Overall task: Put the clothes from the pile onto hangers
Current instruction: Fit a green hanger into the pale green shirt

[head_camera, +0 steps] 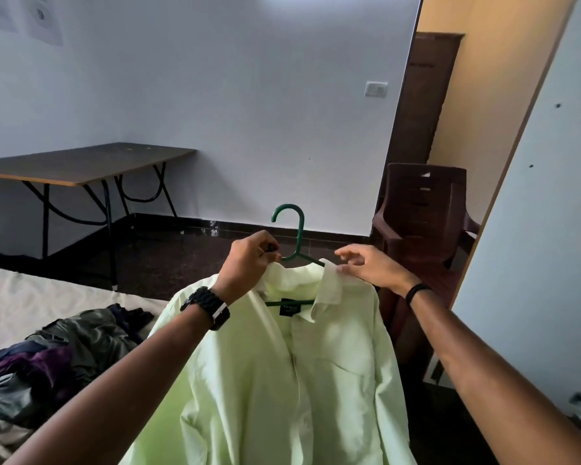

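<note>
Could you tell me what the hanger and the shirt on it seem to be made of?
Hanger: likely plastic, its green rod thick, smooth and evenly coloured. Shirt: pale green woven fabric, probably cotton or a blend, matte with soft creases; the exact fibre cannot be told.

A pale bluish-white wall (215, 95) fills the back of the room, carrying a white switch plate (376, 88) near its right edge and paper sheets (31, 15) at the top left, with a dark skirting strip where it meets the dark speckled floor (188, 263). A folding table (81, 164) with a brown top and black legs stands against the wall at left. At right a dark brown plastic chair (423, 209) sits before a yellow wall (483, 78) and a brown door (423, 95); the light is dim.
</note>
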